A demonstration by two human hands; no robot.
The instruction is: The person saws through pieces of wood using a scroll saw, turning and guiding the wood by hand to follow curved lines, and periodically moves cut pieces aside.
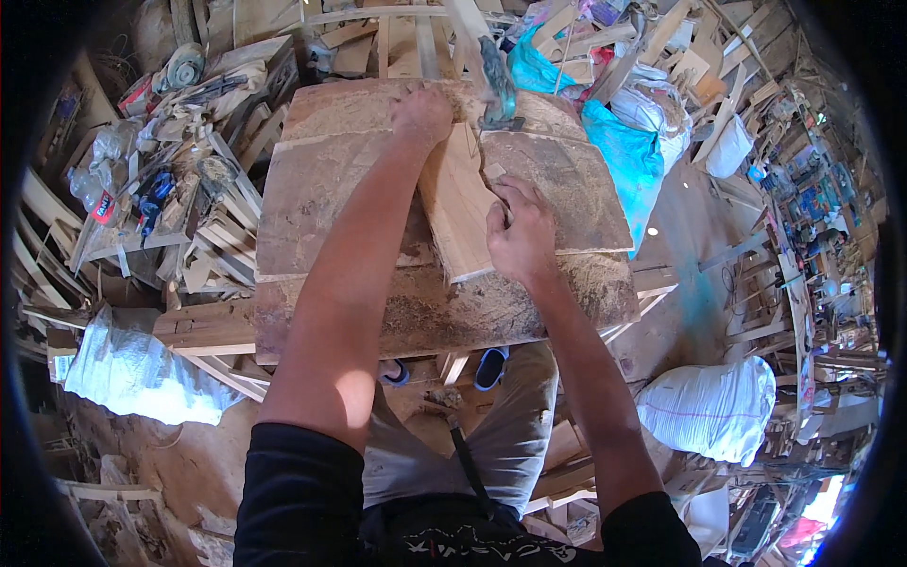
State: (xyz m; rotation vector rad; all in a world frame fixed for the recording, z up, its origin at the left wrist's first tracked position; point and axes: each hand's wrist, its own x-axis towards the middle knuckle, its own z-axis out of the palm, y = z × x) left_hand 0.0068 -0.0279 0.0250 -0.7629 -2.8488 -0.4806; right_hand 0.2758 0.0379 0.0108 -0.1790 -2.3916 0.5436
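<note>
A pale wooden board [460, 213] with a curved cut along its right edge lies lengthwise on a sawdust-strewn wooden worktable [331, 198]. My right hand [522, 231] grips the board's near right side, fingers curled and thumb against the edge. Reaching past it, my left hand [422, 111] rests by the board's far left end with its fingers spread forward. Whether those fingertips touch the board or only the tabletop is hard to see. Beyond the far end stands a saw's upright guide [498, 90] with a teal metal part. A small wood offcut [494, 171] sits beside the cut edge.
Scrap wood and a plastic bottle [92, 194] crowd a side bench at the left. Blue plastic sheeting [628, 156] hangs at the table's right. A stuffed white sack [710, 408] stands on the floor, lower right. More timber offcuts [694, 71] are piled at the far right.
</note>
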